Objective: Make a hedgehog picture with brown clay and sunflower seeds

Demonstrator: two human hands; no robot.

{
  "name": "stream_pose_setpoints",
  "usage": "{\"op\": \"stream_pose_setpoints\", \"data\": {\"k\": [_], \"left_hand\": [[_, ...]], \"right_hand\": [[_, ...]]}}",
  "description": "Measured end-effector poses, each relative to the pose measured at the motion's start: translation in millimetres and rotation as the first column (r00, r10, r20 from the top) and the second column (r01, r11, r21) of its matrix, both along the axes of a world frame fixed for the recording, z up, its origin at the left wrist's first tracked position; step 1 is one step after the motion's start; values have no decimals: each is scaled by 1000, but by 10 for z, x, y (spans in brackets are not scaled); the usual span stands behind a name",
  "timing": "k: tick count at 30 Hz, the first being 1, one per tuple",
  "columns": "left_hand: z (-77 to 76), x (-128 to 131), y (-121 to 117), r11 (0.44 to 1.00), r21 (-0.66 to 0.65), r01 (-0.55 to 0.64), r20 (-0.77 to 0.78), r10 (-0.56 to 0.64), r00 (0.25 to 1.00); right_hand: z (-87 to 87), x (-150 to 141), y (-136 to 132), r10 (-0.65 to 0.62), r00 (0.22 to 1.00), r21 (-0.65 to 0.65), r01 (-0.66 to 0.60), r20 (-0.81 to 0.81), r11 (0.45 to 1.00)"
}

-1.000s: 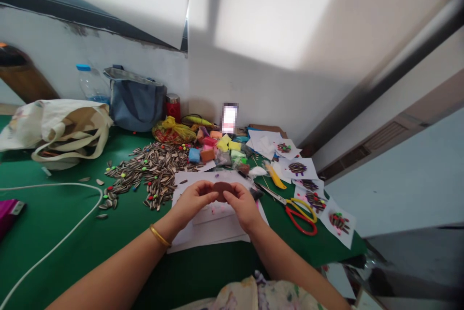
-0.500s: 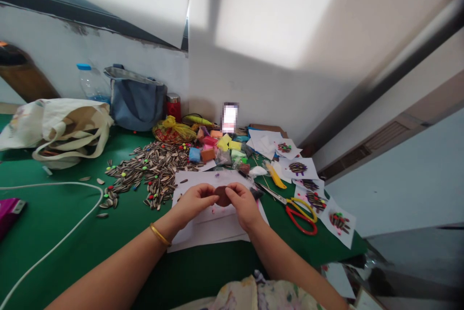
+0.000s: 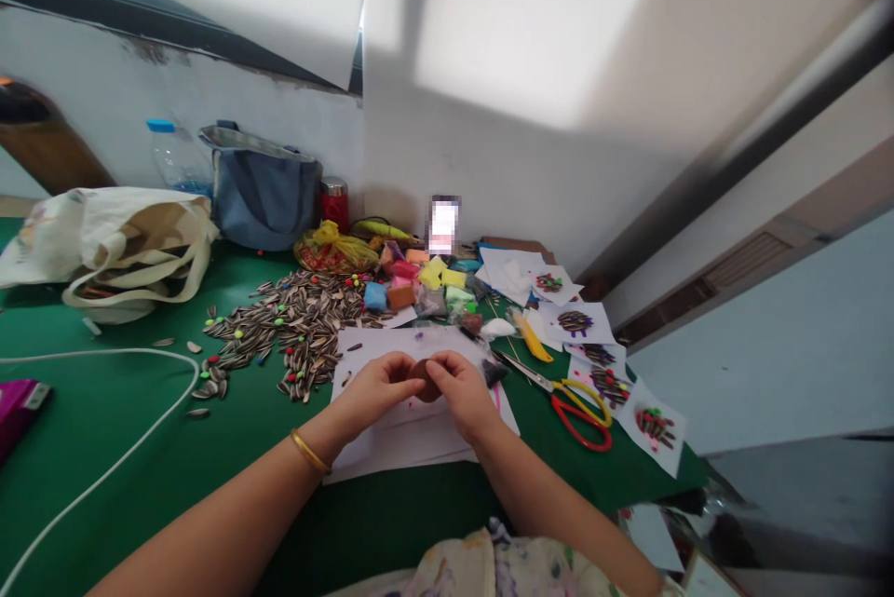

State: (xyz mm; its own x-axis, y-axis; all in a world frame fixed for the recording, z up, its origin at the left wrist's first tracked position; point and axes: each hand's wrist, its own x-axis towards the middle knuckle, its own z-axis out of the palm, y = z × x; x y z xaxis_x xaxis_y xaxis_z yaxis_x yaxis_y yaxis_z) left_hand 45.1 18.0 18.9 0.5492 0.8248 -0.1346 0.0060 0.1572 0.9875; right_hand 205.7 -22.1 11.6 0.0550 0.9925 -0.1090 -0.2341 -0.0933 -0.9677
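Note:
A flat, roundish brown piece of clay [image 3: 426, 386] is pinched between both hands above white paper sheets [image 3: 405, 455]. My left hand [image 3: 381, 389] grips its left side, thumb in front and fingers behind. On the other side my right hand [image 3: 462, 392] presses its thumb on the upper right part of the clay. The fingertips behind the piece are hidden. Striped sunflower seeds [image 3: 314, 322], mixed with small coloured balls, lie in a heap left of the paper. Coloured clay packets [image 3: 401, 297] are piled just beyond it.
Scissors [image 3: 583, 423] with red and yellow handles and a yellow cutter [image 3: 534, 338] lie to the right. Cards with seed designs [image 3: 655, 427] line the right table edge. A white cable [image 3: 140, 434], a cloth bag [image 3: 140, 248] and a blue bag [image 3: 265, 196] are on the left.
My right hand has shifted slightly left, its thumb now further over the brown clay. The piece has turned a little between the fingers. My left hand stays nearly in place.

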Motion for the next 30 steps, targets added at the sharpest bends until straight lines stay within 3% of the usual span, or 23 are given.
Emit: {"op": "stream_pose_setpoints", "data": {"k": [6,13,17,20,22,25,27,28,30], "left_hand": [[33,-9,29,992,16,-127,14,127,992],[54,6,-4,996,-56,-63,82,67,994],[20,-16,6,997,-35,-67,64,70,996],[10,-24,22,989,-37,-142,72,145,987],[14,-19,27,982,-66,-177,79,182,980],[25,-7,30,974,-128,-186,96,198,975],[27,-2,29,970,-160,-181,103,199,975],[26,-1,27,968,-175,-178,108,198,974],[19,1,22,965,-203,-164,117,190,975]], "right_hand": [[7,13,35,5,996,4,-5,-90,1000],[9,34,14,13,1000,28,-13,-9,1000],[3,90,-33,38,992,58,-46,124,997],[18,327,-108,5,947,124,-48,321,991],[31,633,-201,-106,816,204,-15,568,979],[20,1259,-420,-233,387,254,-3,892,967],[-28,1688,-598,-186,86,183,50,979,982],[-64,1876,-684,-132,-24,134,93,991,987],[-145,2160,-826,0,-146,20,133,989,991]]}}
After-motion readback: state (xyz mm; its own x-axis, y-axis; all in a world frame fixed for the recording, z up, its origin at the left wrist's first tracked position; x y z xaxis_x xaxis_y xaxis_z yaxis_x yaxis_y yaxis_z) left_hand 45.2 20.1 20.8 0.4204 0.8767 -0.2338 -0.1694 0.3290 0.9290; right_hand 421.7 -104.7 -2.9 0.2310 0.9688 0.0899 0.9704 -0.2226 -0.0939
